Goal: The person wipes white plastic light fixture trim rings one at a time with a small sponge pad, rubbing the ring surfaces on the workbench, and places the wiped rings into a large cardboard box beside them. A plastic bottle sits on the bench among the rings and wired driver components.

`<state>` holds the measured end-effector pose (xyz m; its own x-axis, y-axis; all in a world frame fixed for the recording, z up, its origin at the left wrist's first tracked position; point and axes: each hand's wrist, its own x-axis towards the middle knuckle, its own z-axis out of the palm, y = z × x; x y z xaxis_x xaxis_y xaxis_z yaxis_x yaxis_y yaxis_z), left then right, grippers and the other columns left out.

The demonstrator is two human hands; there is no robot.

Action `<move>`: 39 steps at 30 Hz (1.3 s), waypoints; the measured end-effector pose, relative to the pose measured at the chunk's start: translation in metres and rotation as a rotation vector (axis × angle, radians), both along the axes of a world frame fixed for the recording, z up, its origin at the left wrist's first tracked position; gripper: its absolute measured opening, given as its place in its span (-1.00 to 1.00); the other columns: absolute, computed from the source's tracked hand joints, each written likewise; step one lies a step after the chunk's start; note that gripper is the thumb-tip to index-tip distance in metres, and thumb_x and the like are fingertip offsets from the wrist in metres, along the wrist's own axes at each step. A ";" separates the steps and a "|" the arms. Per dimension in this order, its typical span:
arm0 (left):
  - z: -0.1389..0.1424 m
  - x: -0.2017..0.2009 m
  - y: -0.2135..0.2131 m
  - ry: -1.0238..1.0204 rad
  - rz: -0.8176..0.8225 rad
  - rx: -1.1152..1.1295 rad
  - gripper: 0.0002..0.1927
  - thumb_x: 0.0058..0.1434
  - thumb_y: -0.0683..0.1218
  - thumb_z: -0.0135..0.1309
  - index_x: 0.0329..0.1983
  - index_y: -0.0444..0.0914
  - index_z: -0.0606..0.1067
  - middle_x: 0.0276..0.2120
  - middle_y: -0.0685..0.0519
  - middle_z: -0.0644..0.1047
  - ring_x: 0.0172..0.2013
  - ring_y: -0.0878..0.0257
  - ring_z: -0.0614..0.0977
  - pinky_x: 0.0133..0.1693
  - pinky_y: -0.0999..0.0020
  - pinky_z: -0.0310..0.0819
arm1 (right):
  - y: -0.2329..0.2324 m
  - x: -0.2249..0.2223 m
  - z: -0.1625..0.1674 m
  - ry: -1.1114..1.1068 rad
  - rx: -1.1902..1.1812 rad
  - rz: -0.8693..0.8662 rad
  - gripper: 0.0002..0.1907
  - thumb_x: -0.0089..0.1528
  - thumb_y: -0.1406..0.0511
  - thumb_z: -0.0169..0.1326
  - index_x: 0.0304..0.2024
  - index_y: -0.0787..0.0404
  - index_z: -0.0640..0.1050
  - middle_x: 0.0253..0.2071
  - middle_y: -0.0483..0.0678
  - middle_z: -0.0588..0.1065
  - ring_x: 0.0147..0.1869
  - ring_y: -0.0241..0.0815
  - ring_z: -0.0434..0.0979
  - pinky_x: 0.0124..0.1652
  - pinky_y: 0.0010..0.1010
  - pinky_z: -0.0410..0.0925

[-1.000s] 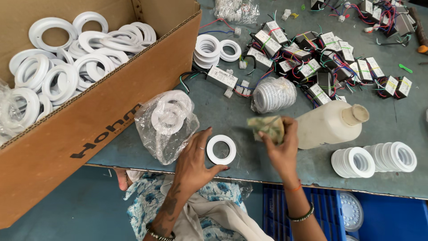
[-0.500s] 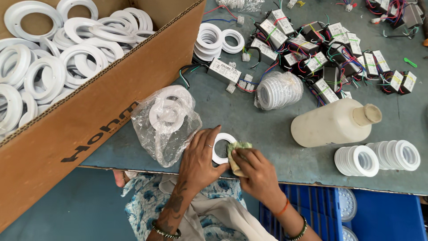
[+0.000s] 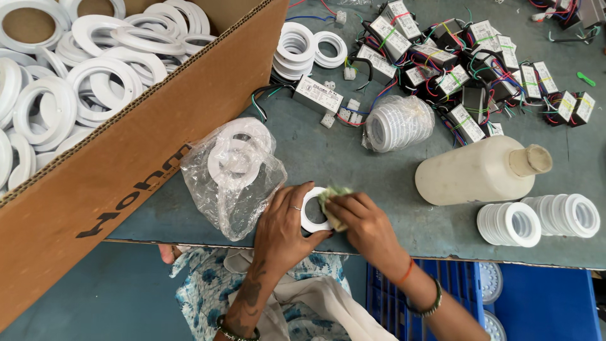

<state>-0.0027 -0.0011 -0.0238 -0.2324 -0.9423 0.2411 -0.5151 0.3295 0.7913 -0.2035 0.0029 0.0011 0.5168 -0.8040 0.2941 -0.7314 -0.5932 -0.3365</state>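
My left hand point(image 3: 284, 228) pins a white plastic ring point(image 3: 311, 211) flat on the grey-green table point(image 3: 379, 183) near its front edge, fingers around the ring's left side. My right hand point(image 3: 363, 224) holds a small crumpled greenish cloth point(image 3: 333, 201) pressed against the ring's right rim. A clear plastic bag point(image 3: 232, 170) with more white rings lies just left of my left hand.
A large cardboard box point(image 3: 158, 158) full of white rings fills the left. A white plastic bottle point(image 3: 480, 169) lies on its side at right, with stacked rings point(image 3: 536, 220) below it. Wired driver modules point(image 3: 480, 57) crowd the back. A blue crate point(image 3: 391, 297) sits under the table edge.
My right hand brought the cloth from beside the bottle down-left onto the ring. It now rubs the ring's rim while my left hand keeps the ring in place.
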 end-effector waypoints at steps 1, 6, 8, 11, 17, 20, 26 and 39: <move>0.000 0.000 0.001 0.008 0.009 0.012 -0.06 -0.22 0.01 0.49 0.25 -0.25 0.33 0.03 -0.12 0.52 0.07 -0.08 0.53 0.09 0.04 0.41 | 0.011 -0.001 0.001 -0.004 0.026 -0.045 -0.40 -0.11 0.59 0.04 0.01 0.28 0.62 0.01 0.02 0.57 0.06 0.04 0.53 0.03 -0.22 0.46; 0.000 -0.002 0.001 0.013 0.022 0.043 -0.09 -0.24 -0.04 0.48 0.23 -0.21 0.36 0.03 -0.10 0.52 0.05 -0.07 0.56 0.02 0.07 0.46 | 0.046 0.003 0.001 -0.069 0.058 -0.170 -0.35 -0.15 0.62 -0.01 0.00 0.26 0.64 -0.01 0.01 0.58 0.04 0.02 0.56 0.00 -0.24 0.47; 0.001 -0.001 0.001 0.023 0.019 0.065 -0.10 -0.24 -0.04 0.48 0.23 -0.19 0.37 0.03 -0.10 0.52 0.04 -0.06 0.56 0.00 0.09 0.48 | 0.043 0.006 0.001 -0.080 0.050 -0.181 -0.35 -0.15 0.62 -0.01 -0.01 0.26 0.64 0.00 0.01 0.58 0.05 0.03 0.56 0.00 -0.24 0.46; 0.003 -0.001 0.001 0.025 0.020 0.139 -0.10 -0.24 -0.02 0.50 0.21 -0.17 0.37 0.02 -0.08 0.51 0.02 -0.04 0.57 0.00 0.11 0.49 | 0.017 0.003 0.002 -0.032 0.039 -0.122 -0.37 -0.14 0.62 0.01 0.00 0.29 0.63 0.01 0.04 0.57 0.03 0.05 0.55 0.01 -0.24 0.46; 0.006 0.001 -0.001 0.103 0.005 0.065 -0.04 -0.19 -0.03 0.48 0.30 -0.22 0.30 0.07 -0.08 0.50 0.08 -0.06 0.55 0.03 0.10 0.47 | -0.016 0.003 0.002 -0.039 0.000 0.053 -0.49 -0.06 0.56 0.12 -0.02 0.32 0.61 0.02 0.05 0.56 0.04 0.06 0.54 0.02 -0.22 0.45; 0.005 0.000 0.000 0.055 0.018 0.084 -0.06 -0.24 -0.03 0.49 0.25 -0.17 0.33 0.07 -0.06 0.50 0.09 -0.05 0.54 0.05 0.08 0.45 | 0.001 0.005 0.000 0.005 -0.010 -0.046 -0.42 -0.13 0.61 0.05 -0.03 0.33 0.63 0.00 0.05 0.57 0.00 0.08 0.53 -0.01 -0.20 0.46; 0.001 0.000 0.000 0.022 0.005 0.112 -0.05 -0.18 -0.03 0.46 0.32 -0.14 0.29 0.13 -0.04 0.49 0.14 0.00 0.52 0.12 0.10 0.42 | 0.040 0.007 -0.005 -0.083 0.048 -0.187 -0.42 -0.13 0.62 0.03 -0.04 0.27 0.64 -0.03 0.04 0.58 -0.02 0.09 0.55 -0.06 -0.19 0.46; -0.006 0.000 -0.001 -0.013 -0.028 0.001 0.22 -0.20 0.04 0.52 0.47 -0.24 0.06 0.17 -0.20 0.44 0.22 -0.16 0.42 0.22 -0.03 0.27 | 0.044 -0.035 0.049 -0.232 -0.145 -0.582 -0.56 0.10 0.64 0.00 -0.01 0.27 0.59 -0.03 0.09 0.54 -0.02 0.02 0.61 -0.12 -0.28 0.44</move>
